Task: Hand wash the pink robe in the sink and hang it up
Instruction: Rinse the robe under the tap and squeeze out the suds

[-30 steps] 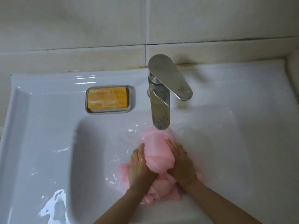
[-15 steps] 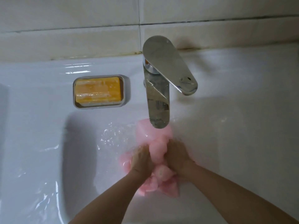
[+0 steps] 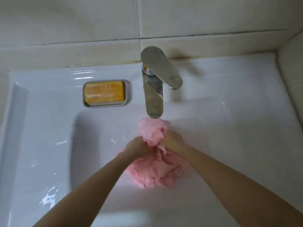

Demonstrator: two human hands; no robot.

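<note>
1. Now both hands are closed tight on the pink robe. The left hand and the right hand are close together, each squeezing a bunch of it. The robe sits low in the sink, right under the tap.
2. The top bunch is very near the mouth of the tap. If the hands lift it more, I think it could bump the tap.
3. Water could splash out. The flat edge of the sink looks wet, so hard squeezing may send drops over the side.
4. Pulling or twisting too hard could stretch the soft cloth.
5. Part of the robe lies loose behind the hands. That part may miss the scrub and not get clean.
6. The soap rests in its dish, apart from the robe. Wet hands could let it slip if they reach for it.
7. I cannot tell if water is running.
</note>
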